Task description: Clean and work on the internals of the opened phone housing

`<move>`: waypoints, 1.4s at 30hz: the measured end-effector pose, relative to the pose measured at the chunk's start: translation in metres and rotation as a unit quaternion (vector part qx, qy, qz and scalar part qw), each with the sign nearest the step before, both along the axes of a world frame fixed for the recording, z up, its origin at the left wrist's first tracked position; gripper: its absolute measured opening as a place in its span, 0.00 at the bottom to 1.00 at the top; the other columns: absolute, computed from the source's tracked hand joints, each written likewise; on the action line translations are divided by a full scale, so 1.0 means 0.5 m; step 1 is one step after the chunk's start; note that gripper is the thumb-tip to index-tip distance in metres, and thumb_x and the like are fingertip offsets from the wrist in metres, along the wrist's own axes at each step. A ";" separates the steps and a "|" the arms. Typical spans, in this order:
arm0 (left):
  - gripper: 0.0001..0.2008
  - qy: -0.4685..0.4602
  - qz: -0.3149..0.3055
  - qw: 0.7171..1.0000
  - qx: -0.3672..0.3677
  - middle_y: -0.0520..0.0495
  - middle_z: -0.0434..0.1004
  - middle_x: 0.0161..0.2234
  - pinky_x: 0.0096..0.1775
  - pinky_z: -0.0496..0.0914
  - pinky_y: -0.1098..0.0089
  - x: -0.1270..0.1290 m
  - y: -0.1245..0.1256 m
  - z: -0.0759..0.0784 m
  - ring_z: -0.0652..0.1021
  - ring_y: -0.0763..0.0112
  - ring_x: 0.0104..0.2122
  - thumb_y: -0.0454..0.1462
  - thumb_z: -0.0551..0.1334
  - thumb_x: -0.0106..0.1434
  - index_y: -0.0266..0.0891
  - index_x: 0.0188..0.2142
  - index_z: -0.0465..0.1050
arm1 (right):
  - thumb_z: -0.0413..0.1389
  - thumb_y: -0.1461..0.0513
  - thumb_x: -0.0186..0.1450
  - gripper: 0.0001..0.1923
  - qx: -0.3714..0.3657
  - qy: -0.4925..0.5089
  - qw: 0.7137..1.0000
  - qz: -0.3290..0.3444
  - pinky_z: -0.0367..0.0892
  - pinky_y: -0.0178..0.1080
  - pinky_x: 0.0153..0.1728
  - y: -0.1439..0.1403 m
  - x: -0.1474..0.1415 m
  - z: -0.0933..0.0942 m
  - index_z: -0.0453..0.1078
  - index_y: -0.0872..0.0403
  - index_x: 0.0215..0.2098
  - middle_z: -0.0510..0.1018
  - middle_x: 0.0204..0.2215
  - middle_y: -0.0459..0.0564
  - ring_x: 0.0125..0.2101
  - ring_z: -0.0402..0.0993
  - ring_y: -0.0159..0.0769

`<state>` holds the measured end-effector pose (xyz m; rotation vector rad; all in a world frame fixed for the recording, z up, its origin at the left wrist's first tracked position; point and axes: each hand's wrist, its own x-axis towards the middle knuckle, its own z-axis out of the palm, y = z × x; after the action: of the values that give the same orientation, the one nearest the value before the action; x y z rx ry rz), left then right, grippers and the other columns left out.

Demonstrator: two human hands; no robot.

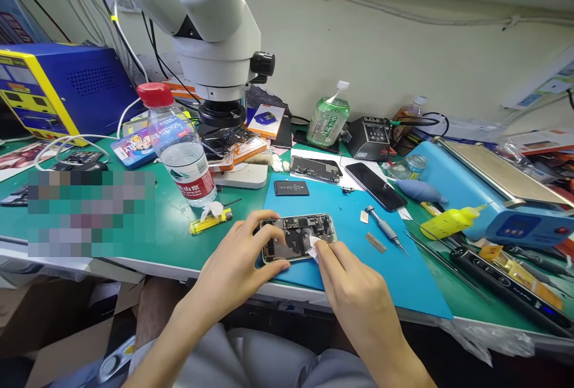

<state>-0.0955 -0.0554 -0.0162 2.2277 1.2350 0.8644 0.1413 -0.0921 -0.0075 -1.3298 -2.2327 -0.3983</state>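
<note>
An opened smartphone (pixel 293 247) lies on the blue mat (pixel 385 280), its circuit board and inner shell showing. My left hand (pixel 242 250) grips the phone's left end, thumb on the near edge and fingers on the far edge. Between the fingertips of my right hand (pixel 350 274) is a small white tissue (pixel 313 246), touching the inside of the phone near its right end. Just behind the phone lies a black battery (pixel 291 188). To the right of my hands are a grey screwdriver (pixel 385 228) and a small metal strip (pixel 375 243).
A microscope (pixel 210 47) rises at the back left, beside a red-capped water bottle (pixel 182 155). Behind the mat lie a detached phone screen (pixel 315 169) and a dark phone (pixel 375 186). A blue machine (pixel 506 196), tweezers (pixel 443 262) and a yellow squeeze bottle (pixel 451 222) occupy the right.
</note>
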 end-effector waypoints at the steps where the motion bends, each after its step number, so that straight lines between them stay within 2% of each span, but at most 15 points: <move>1: 0.12 0.001 0.001 1.000 -0.003 0.51 0.66 0.66 0.60 0.70 0.51 0.001 0.000 0.000 0.74 0.52 0.61 0.38 0.69 0.70 0.52 0.48 0.68 | 0.53 0.68 0.77 0.12 -0.012 0.017 1.000 0.008 0.58 0.40 0.27 -0.001 0.003 0.002 0.77 0.58 0.52 0.76 0.31 0.48 0.24 0.68 0.33; 4: 0.13 -0.001 0.007 1.000 -0.023 0.52 0.66 0.66 0.61 0.70 0.50 0.002 0.001 0.000 0.74 0.52 0.60 0.38 0.70 0.69 0.52 0.48 0.68 | 0.55 0.65 0.77 0.09 -0.046 0.099 0.994 0.025 0.64 0.36 0.29 0.000 0.021 0.013 0.78 0.52 0.49 0.80 0.34 0.47 0.27 0.74 0.32; 7: 0.14 -0.003 0.017 0.999 -0.038 0.52 0.67 0.65 0.61 0.69 0.49 0.003 0.002 0.001 0.74 0.51 0.60 0.38 0.70 0.69 0.52 0.48 0.68 | 0.55 0.62 0.77 0.05 -0.051 0.238 0.970 -0.015 0.71 0.35 0.32 0.001 0.050 0.021 0.74 0.50 0.47 0.80 0.34 0.45 0.29 0.77 0.33; 10: 0.14 -0.004 0.019 0.999 -0.038 0.51 0.66 0.66 0.62 0.69 0.49 0.003 -0.001 0.000 0.74 0.51 0.61 0.38 0.70 0.69 0.52 0.49 0.67 | 0.50 0.60 0.79 0.06 -0.066 0.362 0.928 -0.058 0.69 0.34 0.21 -0.004 0.077 0.019 0.69 0.49 0.47 0.75 0.28 0.42 0.20 0.69 0.30; 14: 0.18 -0.016 0.013 1.000 -0.007 0.50 0.66 0.66 0.64 0.67 0.53 0.002 -0.005 -0.008 0.72 0.55 0.63 0.38 0.69 0.70 0.54 0.54 0.66 | 0.55 0.53 0.76 0.13 -0.134 0.498 0.855 -0.055 0.70 0.35 0.21 -0.017 0.088 0.010 0.71 0.51 0.36 0.79 0.45 0.50 0.22 0.70 0.28; 15: 0.19 -0.019 0.012 1.000 0.003 0.50 0.66 0.66 0.64 0.67 0.54 0.002 -0.005 -0.010 0.71 0.56 0.64 0.37 0.69 0.70 0.54 0.55 0.66 | 0.58 0.51 0.74 0.15 -0.154 0.530 0.832 -0.060 0.71 0.35 0.22 -0.020 0.086 0.010 0.72 0.51 0.34 0.80 0.44 0.50 0.23 0.70 0.28; 17: 0.20 -0.024 0.016 0.999 0.019 0.49 0.67 0.65 0.64 0.66 0.55 0.002 -0.006 -0.011 0.70 0.57 0.65 0.37 0.69 0.71 0.55 0.56 0.65 | 0.63 0.49 0.71 0.15 -0.184 0.571 0.796 -0.077 0.72 0.35 0.25 -0.024 0.082 0.011 0.73 0.50 0.34 0.79 0.31 0.46 0.22 0.70 0.30; 19: 0.21 -0.028 0.021 0.999 0.025 0.48 0.67 0.65 0.64 0.66 0.54 0.003 -0.006 -0.010 0.70 0.57 0.65 0.36 0.69 0.70 0.54 0.57 0.64 | 0.66 0.49 0.68 0.14 -0.193 0.580 0.787 -0.090 0.73 0.34 0.24 -0.024 0.081 0.014 0.74 0.50 0.36 0.76 0.23 0.43 0.20 0.70 0.31; 21: 0.23 -0.034 0.022 0.999 0.021 0.47 0.68 0.64 0.64 0.66 0.53 0.005 -0.006 -0.005 0.70 0.56 0.65 0.36 0.70 0.70 0.54 0.58 0.63 | 0.69 0.49 0.64 0.16 -0.196 0.583 0.783 -0.088 0.71 0.34 0.20 -0.019 0.085 0.014 0.75 0.50 0.36 0.76 0.23 0.43 0.20 0.71 0.33; 24: 0.24 -0.045 0.019 0.999 0.014 0.46 0.67 0.65 0.64 0.65 0.53 0.009 -0.008 0.000 0.70 0.57 0.66 0.36 0.70 0.70 0.53 0.59 0.62 | 0.71 0.48 0.61 0.17 -0.189 0.557 0.804 -0.089 0.72 0.35 0.19 -0.013 0.097 0.008 0.78 0.51 0.35 0.78 0.25 0.45 0.20 0.72 0.34; 28: 0.31 -0.016 0.036 0.999 0.013 0.46 0.71 0.63 0.62 0.68 0.53 0.014 -0.010 0.002 0.72 0.55 0.62 0.39 0.75 0.66 0.53 0.61 0.61 | 0.68 0.50 0.66 0.12 -0.113 0.452 0.881 -0.085 0.73 0.36 0.25 -0.014 0.090 0.003 0.79 0.50 0.35 0.82 0.31 0.46 0.23 0.75 0.34; 32: 0.37 0.037 0.041 0.998 -0.003 0.46 0.75 0.60 0.58 0.70 0.51 0.015 -0.008 0.012 0.73 0.50 0.59 0.47 0.79 0.58 0.51 0.61 0.64 | 0.63 0.60 0.73 0.02 -0.021 0.305 0.952 0.016 0.73 0.37 0.35 -0.012 0.035 0.027 0.78 0.49 0.41 0.81 0.36 0.47 0.31 0.78 0.35; 34: 0.37 0.045 0.022 0.999 -0.010 0.46 0.74 0.60 0.59 0.69 0.51 0.013 -0.007 0.020 0.72 0.50 0.60 0.48 0.79 0.59 0.51 0.62 0.64 | 0.60 0.64 0.75 0.04 -0.002 0.209 0.976 0.064 0.70 0.36 0.36 -0.003 0.001 0.039 0.78 0.50 0.44 0.80 0.36 0.47 0.34 0.78 0.34; 37: 0.36 0.031 0.008 0.999 -0.030 0.48 0.73 0.62 0.61 0.68 0.52 0.006 -0.008 0.030 0.71 0.53 0.62 0.43 0.77 0.63 0.52 0.64 0.63 | 0.55 0.64 0.77 0.08 -0.016 0.107 0.990 0.092 0.65 0.36 0.33 0.021 -0.037 0.039 0.77 0.51 0.42 0.79 0.34 0.47 0.32 0.76 0.32; 42: 0.35 0.011 0.013 0.999 -0.050 0.47 0.72 0.62 0.61 0.69 0.51 0.000 -0.005 0.030 0.70 0.51 0.63 0.40 0.76 0.63 0.52 0.65 0.64 | 0.53 0.64 0.78 0.12 -0.042 0.059 0.993 0.098 0.60 0.37 0.29 0.050 -0.049 0.020 0.75 0.52 0.37 0.76 0.31 0.46 0.29 0.72 0.32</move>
<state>-0.0953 -0.0582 -0.0013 2.1512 1.2916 0.7723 0.1167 -0.0671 0.0025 -1.1311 -2.2762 -0.1524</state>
